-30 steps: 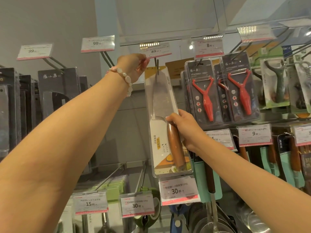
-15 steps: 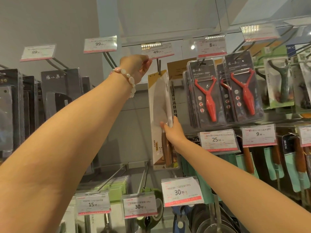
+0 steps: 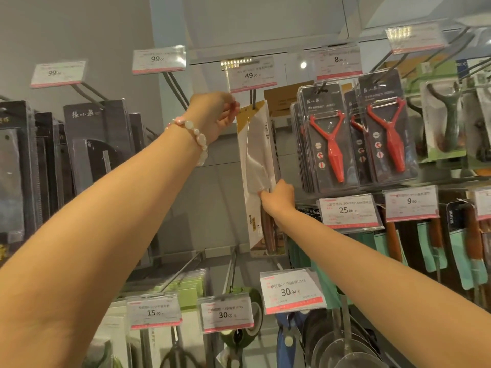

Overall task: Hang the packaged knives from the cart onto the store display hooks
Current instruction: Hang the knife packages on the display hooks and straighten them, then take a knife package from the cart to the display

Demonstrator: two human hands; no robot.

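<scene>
Overhead, both arms reached up to the display. The left hand [image 3: 214, 112], with a bead bracelet [image 3: 195, 135] at the wrist, had its fingers curled closed and pinched the top left corner of the knife pack [image 3: 256, 166], right by the yellow header card. The right hand [image 3: 279, 196] was lower, closed on the right edge of the same pack about halfway down, thumb on the front face and fingers wrapped behind. The pack hung upright but turned partly edge-on to the camera, so its clear front showed the pale blade and, below the right hand, a brown wooden handle. Its top sat at the hook [image 3: 253, 98] under the 49.00 tag [image 3: 251, 74]; the hook's two dark wires met the header card, though whether they passed through the hang hole could not be made out.

Just right of the pack hung dark packs of red peelers [image 3: 332, 139], under the 8 tag [image 3: 338, 61]. To the left hung dark boxed knives [image 3: 98, 144] beneath two 99 tags. Below were tags reading 25.00, 9.90, 30.00 and 15.90, with teal packs [image 3: 435, 248] at right and round strainers [image 3: 342, 349] at the bottom.
</scene>
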